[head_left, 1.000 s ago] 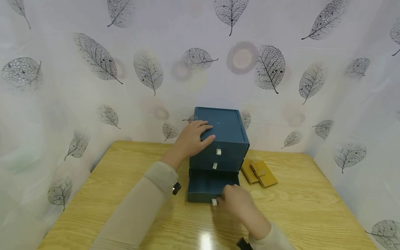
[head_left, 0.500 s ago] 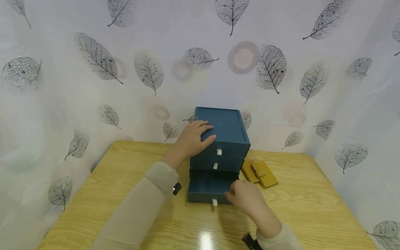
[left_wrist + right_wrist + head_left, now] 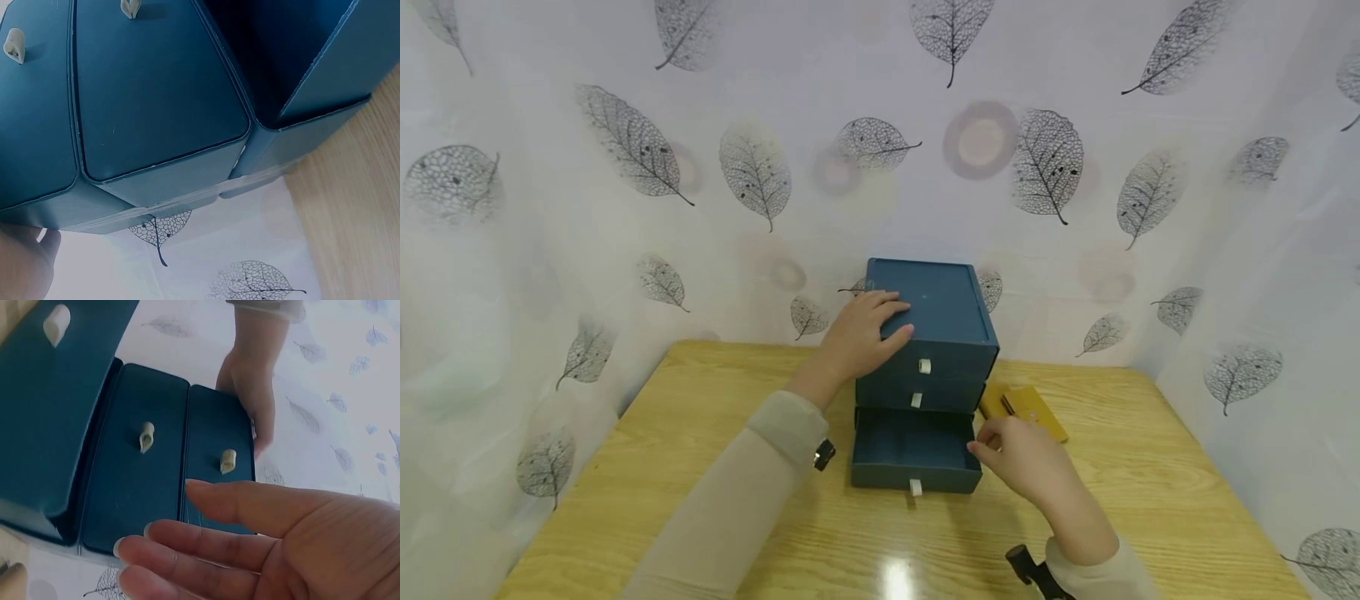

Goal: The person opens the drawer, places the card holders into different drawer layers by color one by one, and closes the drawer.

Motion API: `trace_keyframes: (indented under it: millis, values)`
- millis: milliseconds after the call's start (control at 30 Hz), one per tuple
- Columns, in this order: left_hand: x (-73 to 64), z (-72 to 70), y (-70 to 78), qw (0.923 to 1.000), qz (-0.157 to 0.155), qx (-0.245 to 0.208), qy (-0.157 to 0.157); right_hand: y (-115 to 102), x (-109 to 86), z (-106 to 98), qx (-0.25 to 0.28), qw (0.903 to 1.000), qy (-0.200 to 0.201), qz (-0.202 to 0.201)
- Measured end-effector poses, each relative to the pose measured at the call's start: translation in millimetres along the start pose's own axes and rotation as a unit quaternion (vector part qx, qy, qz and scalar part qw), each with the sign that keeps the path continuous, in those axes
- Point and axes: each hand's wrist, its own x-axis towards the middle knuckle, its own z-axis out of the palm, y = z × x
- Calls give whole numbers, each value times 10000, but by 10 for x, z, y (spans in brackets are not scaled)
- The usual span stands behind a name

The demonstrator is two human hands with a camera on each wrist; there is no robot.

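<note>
A blue box of stacked drawers [image 3: 936, 302] stands towards the back of the table in the head view. My left hand [image 3: 856, 337] rests on its top at the left edge, thumb over the front rim. The bottom drawer [image 3: 880, 477] is pulled out, and no object shows inside it. My right hand [image 3: 1030, 467] is just beside that drawer's right front corner, holding nothing. In the right wrist view the right hand's fingers [image 3: 200, 550] are loosely extended before the drawer fronts. White pull tabs [image 3: 147, 436] stick out from the fronts.
Two yellow wallet-like cases [image 3: 1036, 410] lie on the wooden table [image 3: 715, 417], right of the box and partly behind my right hand. A white curtain with a leaf print [image 3: 880, 200] hangs behind the table and along both sides.
My right hand has left the bottom drawer's tab and moved right and slightly up, past the drawer's corner. The drawer stays pulled out. My left hand has kept its place on top.
</note>
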Motion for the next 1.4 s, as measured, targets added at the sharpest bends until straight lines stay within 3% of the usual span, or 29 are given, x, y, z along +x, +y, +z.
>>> trace_keyframes:
  millis: [367, 800, 1400]
  values:
    - [-10, 12, -1, 9999, 51, -106, 11, 246, -9, -186, 28, 9997, 171, -157]
    - [14, 27, -5, 10000, 75, -39, 24, 477, 46, -352, 133, 9990, 431, -65]
    - [9, 33, -16, 9999, 32, -20, 102, 940, 335, -252, -62, 9988, 470, 147]
